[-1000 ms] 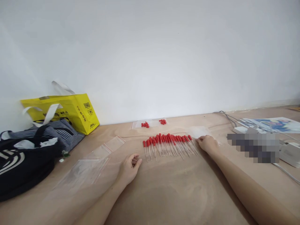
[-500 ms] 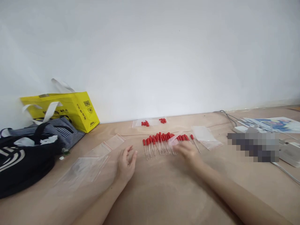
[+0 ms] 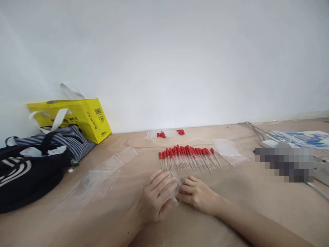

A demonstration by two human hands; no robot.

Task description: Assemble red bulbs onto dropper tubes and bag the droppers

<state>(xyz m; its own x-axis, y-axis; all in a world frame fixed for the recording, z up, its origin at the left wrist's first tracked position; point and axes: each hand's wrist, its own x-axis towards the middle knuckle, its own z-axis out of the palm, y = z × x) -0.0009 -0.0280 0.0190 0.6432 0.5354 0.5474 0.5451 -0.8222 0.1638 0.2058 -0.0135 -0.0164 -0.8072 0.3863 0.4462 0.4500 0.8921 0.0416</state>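
A person's two bare hands come together over a tabletop, a small clear bag between them, its edge toward a row of red-topped droppers. The right hand has its fingers curled and thumb pressed in, pinching the bag's right edge. The left hand lies against the other side, fingers extended and slightly parted, thumb below; from where I stand I cannot tell whether that grip is closed on the plastic. The droppers lie just beyond the hands, side by side, red ends toward the wall, thin clear stems fanned toward the person. Behind them, two small clusters of red caps sit apart on a clear sheet near the wall. A flat translucent pouch rests just right of the row; more zip bags overlap at left. Farther left stand a yellow carrier bag, a striped bag and a black bag. At far right, a colorful printed sheet lies behind a pixelated patch.
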